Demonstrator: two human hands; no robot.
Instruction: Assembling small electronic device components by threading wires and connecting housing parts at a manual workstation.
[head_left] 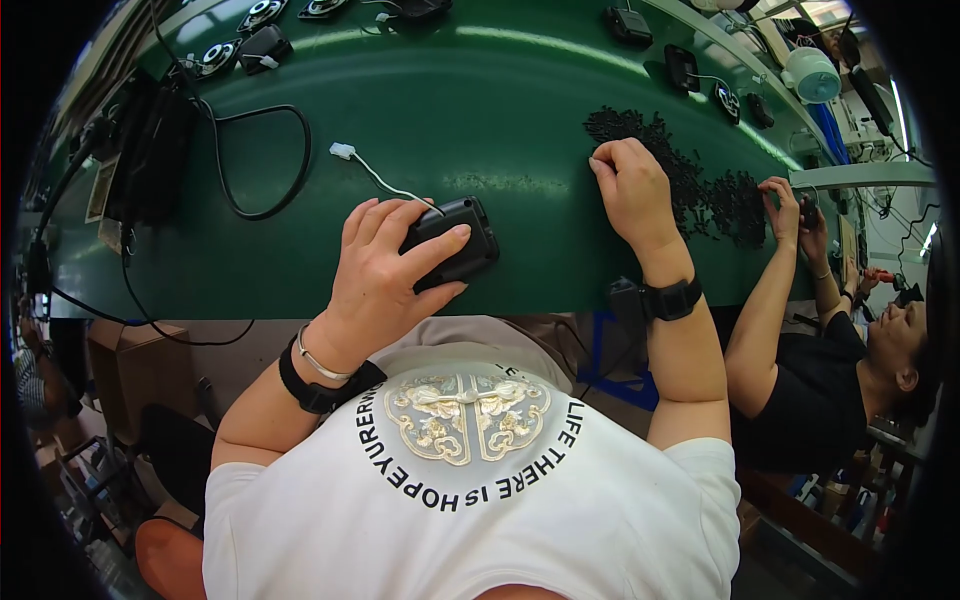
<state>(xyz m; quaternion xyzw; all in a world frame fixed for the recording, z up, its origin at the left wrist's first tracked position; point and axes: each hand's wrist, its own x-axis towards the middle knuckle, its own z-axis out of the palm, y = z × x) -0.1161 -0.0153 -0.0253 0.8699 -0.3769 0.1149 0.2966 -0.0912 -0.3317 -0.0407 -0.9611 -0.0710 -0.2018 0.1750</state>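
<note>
From the head view I have my left hand (385, 265) wrapped over a small black rounded box (455, 243) that lies on the green table (450, 110), near its front edge; my thumb runs along the top of the box and my fingers close on its near side, so that hand is holding it against the surface. A thin white cable (385, 183) leads away from the box toward the upper left and ends in a small white plug (342, 151) resting flat on the table. My right hand (630, 190) is further right and a little deeper on the table, fingers curled down with the tips touching the table at the edge of a spread of small black parts (690, 185); I cannot tell whether anything is pinched between those fingertips. Both of my wrists carry black bands, and the left wrist has a thin silver bangle as well. A loose black cable (262, 165) loops across the table well to the left of the box. Along the far edge of the table I see several more black devices, one of them (682, 68) lying up and to the right of the parts. At the right a co-worker in a black top has a hand (785, 200) at the far end of the same spread of parts.
</note>
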